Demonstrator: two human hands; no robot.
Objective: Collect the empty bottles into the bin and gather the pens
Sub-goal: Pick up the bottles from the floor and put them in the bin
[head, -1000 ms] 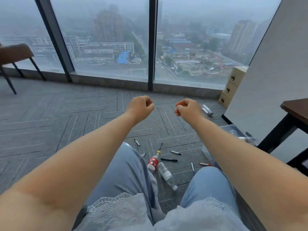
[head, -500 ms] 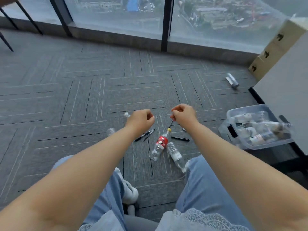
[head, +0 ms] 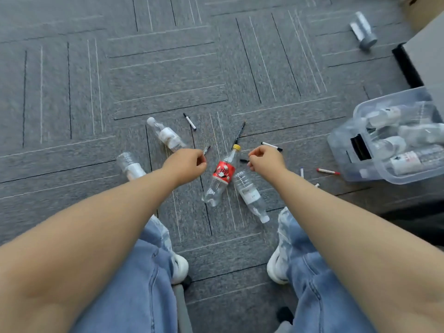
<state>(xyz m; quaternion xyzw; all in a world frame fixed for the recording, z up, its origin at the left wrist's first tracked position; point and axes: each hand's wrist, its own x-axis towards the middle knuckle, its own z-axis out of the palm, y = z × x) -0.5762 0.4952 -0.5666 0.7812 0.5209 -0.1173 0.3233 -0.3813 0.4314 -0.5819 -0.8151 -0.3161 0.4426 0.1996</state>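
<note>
View: looking down from the head at a grey carpet floor point(head: 168, 68), with legs in blue jeans point(head: 134, 296) and white shoes point(head: 180, 267) at the bottom.
Left hand point(head: 186, 164): arm stretched forward over the floor, wrist straight, fingers curled into a loose fist; the grip is closed and nothing can be seen in it.
Right hand point(head: 264, 161): arm stretched forward likewise, fingers curled in, thumb against forefinger; whether the grip has hold of anything cannot be told.
Red-label bottle point(head: 219, 179): lying on the floor between the two hands, yellow cap pointing away.
Clear bottles: one point(head: 249, 194) just beside the red-label one, under the right wrist; one point(head: 165, 135) beyond the left hand; one point(head: 131, 164) partly hidden by the left forearm.
Pens: scattered on the floor around the hands, including a white one point(head: 190, 121), a dark one point(head: 238, 134), and a red-ended one point(head: 328, 171) near the bin.
Bin point(head: 341, 150): clear plastic, on the floor to the right, with several bottles lying inside.
</note>
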